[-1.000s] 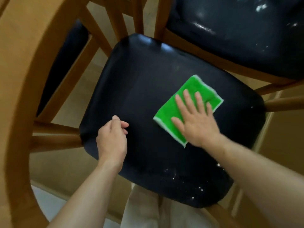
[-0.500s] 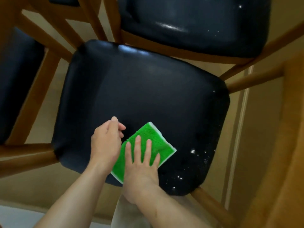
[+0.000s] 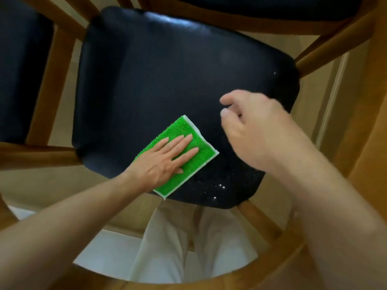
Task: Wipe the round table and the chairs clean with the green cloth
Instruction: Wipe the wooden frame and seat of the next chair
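Note:
The green cloth (image 3: 196,164) lies flat on the near part of a black padded chair seat (image 3: 167,70). My left hand (image 3: 165,160) presses on it with straight fingers spread over its middle. Above the seat's right side hovers my right hand (image 3: 251,130), with its fingers loosely curled and nothing in them. White specks (image 3: 219,187) dot the seat's near right corner, just right of the cloth. The round table is not in view.
A second black seat (image 3: 272,7) sits beyond this one and a third (image 3: 18,70) to the left, each in a brown wooden frame. A curved wooden rail (image 3: 209,283) crosses the bottom. My pale trousers (image 3: 178,248) show below the seat.
The cloth went from under my right hand to under my left hand. My right hand lifted off it and moved right, above the seat.

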A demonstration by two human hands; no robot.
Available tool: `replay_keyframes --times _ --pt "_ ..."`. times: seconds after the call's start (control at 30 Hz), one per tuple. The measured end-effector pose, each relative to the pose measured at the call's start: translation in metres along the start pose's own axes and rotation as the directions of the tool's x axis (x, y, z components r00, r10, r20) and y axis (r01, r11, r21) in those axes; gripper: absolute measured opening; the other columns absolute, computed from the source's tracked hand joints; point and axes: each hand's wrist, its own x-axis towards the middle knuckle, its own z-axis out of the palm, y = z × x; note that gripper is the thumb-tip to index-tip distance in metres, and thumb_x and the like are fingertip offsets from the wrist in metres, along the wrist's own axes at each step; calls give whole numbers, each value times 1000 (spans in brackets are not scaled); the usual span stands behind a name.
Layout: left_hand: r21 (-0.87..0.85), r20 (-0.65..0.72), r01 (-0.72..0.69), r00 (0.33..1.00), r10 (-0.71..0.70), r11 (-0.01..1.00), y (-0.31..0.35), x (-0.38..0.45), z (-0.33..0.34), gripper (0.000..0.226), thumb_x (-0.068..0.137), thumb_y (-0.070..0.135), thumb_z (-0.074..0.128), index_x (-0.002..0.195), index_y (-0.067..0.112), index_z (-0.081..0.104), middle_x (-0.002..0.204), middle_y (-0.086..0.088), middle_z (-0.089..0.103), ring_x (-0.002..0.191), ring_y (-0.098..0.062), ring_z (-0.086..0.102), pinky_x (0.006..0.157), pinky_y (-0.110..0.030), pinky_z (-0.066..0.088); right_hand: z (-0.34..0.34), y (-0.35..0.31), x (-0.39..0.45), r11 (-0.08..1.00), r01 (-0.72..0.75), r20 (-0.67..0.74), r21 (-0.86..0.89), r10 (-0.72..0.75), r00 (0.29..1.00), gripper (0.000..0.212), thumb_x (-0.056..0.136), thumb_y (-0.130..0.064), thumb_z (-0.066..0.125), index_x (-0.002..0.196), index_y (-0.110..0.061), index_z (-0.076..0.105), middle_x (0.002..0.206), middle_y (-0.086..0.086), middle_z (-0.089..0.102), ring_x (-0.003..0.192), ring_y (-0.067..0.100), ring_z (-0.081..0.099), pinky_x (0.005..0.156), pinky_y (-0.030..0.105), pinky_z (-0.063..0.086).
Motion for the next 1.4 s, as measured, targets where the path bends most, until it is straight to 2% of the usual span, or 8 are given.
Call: replay_keyframes --times 0.2,0.37,0.53,0.73,1.03,1.13,1.27,1.4 --pt "91 -223 48 975 -26 995 5 28 1 56 99 46 21 151 27 11 157 -7 4 145 -23 12 116 -43 9 -30 27 -35 999 21 -16 40 -20 1000 37 98 -35 46 135 -29 50 85 -21 54 82 -2 55 65 9 41" --pt "92 -344 116 936 -78 989 22 60 1 58 100 45 23 153 25 17 160 -11 13 147 -28 16 116 -47 12 -17 43 -36 996 -40 -3 79 40 999 35 98 -33 47 133 -30 52 90 -22 55 84 -5 54 65 9 41" --pt "129 -297 -36 952 73 991 9 35 16 58 99 46 24 153 25 17 160 -11 10 147 -27 12 118 -48 9 -18 34 -30 990 -48 -43 136 55 998 32 97 -34 49 128 -30 57 94 -16 63 91 2 60 79 24 49" --pt "194 -262 -39 961 90 980 -10 -27 42 65 96 54 29 153 25 16 158 -14 13 147 -30 12 116 -51 11 -19 29 -27 990 -14 -82 139 25 996 33 98 -32 48 131 -28 54 94 -20 59 90 -2 59 72 12 46" --pt "188 -238 -360 886 398 914 54 46 30 66 98 57 29 155 28 11 159 -9 -1 147 -28 -1 118 -53 -2 -9 31 -18 988 0 -150 153 23 988 29 100 -33 46 127 -29 56 93 -18 62 87 -4 61 75 18 52" --pt "144 -272 -318 898 347 937 81 77 15 68 97 58 30 153 29 5 157 -4 1 145 -25 -3 118 -51 -2 -12 30 -15 986 7 -151 166 19 988 29 101 -32 45 128 -29 55 98 -17 62 90 -3 61 77 19 53" --pt "45 -447 -86 889 97 995 99 131 -24 58 95 54 44 144 22 36 145 -4 47 137 -24 35 114 -44 11 -14 31 -11 987 -27 -156 157 52 986 31 100 -31 46 129 -23 55 111 -7 63 97 4 62 84 26 53" --pt "34 -388 -58 919 67 998 110 150 -37 57 98 53 33 147 25 35 151 -4 41 141 -25 28 114 -45 0 -16 36 -14 979 -37 -205 198 78 976 25 99 -31 47 121 -26 58 109 -6 64 98 6 63 87 31 54"
